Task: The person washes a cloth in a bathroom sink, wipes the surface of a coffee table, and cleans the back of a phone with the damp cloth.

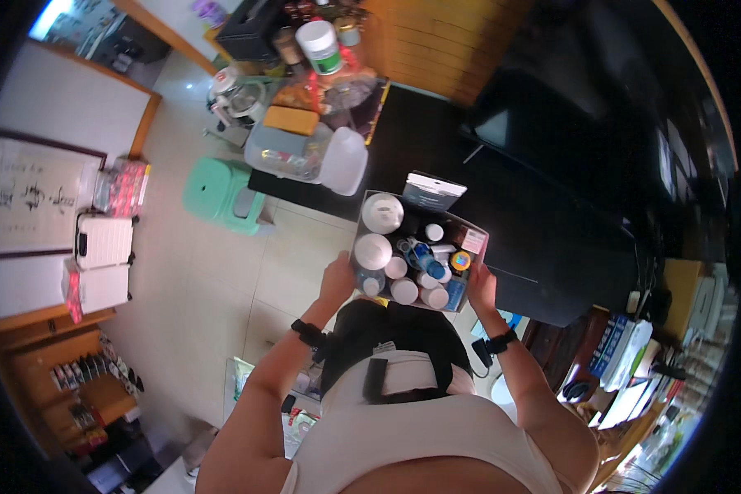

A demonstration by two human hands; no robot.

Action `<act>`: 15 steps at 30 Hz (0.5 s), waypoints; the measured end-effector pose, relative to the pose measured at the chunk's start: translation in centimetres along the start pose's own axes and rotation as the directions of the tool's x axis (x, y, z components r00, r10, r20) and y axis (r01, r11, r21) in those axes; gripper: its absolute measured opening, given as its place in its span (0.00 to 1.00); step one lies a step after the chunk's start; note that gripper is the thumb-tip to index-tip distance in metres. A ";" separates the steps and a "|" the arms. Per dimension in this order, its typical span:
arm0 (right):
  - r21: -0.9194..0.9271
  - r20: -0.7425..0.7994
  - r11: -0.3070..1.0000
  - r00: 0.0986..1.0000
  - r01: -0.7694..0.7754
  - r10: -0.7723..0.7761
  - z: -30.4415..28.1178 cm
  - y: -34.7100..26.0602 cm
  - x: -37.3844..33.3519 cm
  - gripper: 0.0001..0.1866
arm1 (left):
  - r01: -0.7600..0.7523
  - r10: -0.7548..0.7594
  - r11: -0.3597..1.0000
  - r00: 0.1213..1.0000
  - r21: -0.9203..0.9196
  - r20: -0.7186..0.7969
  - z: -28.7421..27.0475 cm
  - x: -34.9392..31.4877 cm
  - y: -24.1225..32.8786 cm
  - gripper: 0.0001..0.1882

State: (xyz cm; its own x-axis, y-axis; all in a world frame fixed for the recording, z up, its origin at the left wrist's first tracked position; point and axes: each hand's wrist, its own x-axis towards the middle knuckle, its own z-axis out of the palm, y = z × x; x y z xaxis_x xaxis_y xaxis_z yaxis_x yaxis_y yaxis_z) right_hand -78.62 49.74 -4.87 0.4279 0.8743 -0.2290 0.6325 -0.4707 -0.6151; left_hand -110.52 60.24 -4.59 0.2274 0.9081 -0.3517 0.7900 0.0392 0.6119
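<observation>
My left hand [337, 281] grips the left side of an open box [477, 257], and my right hand [482, 288] has the opposite side. The box is held in front of my waist, by the edge of the black cabinet top. It is packed with bottles and jars. Two large white lids [382, 213] are at its left, and several smaller white-capped bottles [404, 291] stand near me. A blue-capped clear bottle [426, 260] leans in the middle, beside a yellow-rimmed round cap [461, 261]. A dark flat packet [433, 191] rises at the box's far edge.
The black cabinet top [420, 123] runs beyond the box, with a large dark screen [584, 90] on it. A clear plastic bin [292, 155] with a white lid [343, 161] is at the far left. Nearby are a green stool [210, 191] and a white suitcase [105, 242].
</observation>
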 end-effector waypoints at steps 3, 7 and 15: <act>0.051 -0.033 0.998 0.999 -0.023 0.025 0.8 1.1 1.9 0.12 | -0.043 0.043 0.999 0.999 0.008 0.022 1.4 3.6 -0.3 0.06; -0.003 -0.066 0.998 0.996 -0.065 0.065 2.9 4.5 4.4 0.12 | -0.071 0.071 0.997 0.993 -0.010 0.095 3.6 8.0 0.1 0.08; -0.133 -0.076 0.968 0.976 -0.214 0.205 7.3 9.0 7.9 0.13 | -0.081 0.081 0.997 0.973 -0.010 0.214 8.8 16.4 -1.6 0.09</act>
State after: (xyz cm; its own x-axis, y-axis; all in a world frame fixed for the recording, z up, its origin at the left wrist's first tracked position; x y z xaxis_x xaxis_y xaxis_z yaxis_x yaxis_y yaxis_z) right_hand -74.26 53.26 -17.69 0.5963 0.7476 -0.2924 0.6065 -0.6582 -0.4461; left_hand -103.01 71.41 -17.56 0.4073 0.7978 -0.4447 0.7632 -0.0299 0.6454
